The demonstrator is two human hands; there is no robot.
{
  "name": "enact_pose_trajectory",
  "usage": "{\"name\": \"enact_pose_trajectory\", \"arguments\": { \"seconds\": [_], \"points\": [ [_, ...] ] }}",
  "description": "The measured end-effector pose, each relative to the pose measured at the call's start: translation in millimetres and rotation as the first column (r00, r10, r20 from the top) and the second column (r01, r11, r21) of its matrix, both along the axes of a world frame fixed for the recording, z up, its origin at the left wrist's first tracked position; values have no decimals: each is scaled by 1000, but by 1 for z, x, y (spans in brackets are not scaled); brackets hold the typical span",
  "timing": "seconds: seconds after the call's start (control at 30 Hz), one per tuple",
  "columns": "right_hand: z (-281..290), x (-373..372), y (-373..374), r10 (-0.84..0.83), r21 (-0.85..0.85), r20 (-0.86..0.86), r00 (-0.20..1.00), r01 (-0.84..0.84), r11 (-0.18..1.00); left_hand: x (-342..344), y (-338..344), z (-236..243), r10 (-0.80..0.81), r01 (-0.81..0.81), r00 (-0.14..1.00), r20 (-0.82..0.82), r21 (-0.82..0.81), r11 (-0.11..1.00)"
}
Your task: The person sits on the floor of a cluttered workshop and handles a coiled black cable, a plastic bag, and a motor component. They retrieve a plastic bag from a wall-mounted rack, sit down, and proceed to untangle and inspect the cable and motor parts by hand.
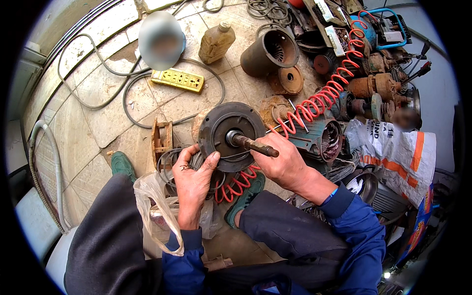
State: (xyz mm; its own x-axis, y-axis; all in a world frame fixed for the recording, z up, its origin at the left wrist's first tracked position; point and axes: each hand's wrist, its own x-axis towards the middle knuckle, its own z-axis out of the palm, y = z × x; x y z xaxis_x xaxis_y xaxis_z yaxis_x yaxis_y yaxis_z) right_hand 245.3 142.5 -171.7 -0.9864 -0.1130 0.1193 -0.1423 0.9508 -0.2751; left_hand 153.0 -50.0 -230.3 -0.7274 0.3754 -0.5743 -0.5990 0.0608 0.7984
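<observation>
A round, dark motor end cover (211, 127) with a bearing at its centre stands tilted up in front of me. A brown, stained shaft (258, 146) sticks out of it toward the right. My left hand (192, 172) grips the cover's lower left rim, thumb on the front face and fingers spread behind. At the lower right edge my right hand (287, 164) is closed in a fist beside the shaft. A thin line crosses the cover's lower face toward this fist; whether it is a slim tool held there I cannot make out.
A red coiled air hose (319, 101) runs from upper right past the cover. Beyond lie a yellow power strip (178, 80), a grimy plastic jug (216, 43), a hollow metal cylinder (260, 55) and a green motor housing (314, 135). A plastic bag (157, 206) hangs by my left forearm.
</observation>
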Motion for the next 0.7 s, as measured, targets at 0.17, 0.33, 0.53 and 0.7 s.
{"name": "enact_pose_trajectory", "arguments": {
  "seconds": [0.17,0.33,0.53,0.7],
  "points": [
    [4,-6,1,-43,-83,122,992,53,995,1,-1,-3,-7,7,1000,-3,-17,1000],
    [8,-10,-1,-86,-142,190,978,114,983,2,-2,-5,2,-2,1000,-13,-4,1000],
    [1,-9,-1,-101,-109,207,973,126,986,1,0,-2,5,-5,1000,16,5,1000],
    [6,-11,3,50,-88,213,976,-31,996,2,-1,-6,-4,3,1000,-26,-35,999]
  ]
}}
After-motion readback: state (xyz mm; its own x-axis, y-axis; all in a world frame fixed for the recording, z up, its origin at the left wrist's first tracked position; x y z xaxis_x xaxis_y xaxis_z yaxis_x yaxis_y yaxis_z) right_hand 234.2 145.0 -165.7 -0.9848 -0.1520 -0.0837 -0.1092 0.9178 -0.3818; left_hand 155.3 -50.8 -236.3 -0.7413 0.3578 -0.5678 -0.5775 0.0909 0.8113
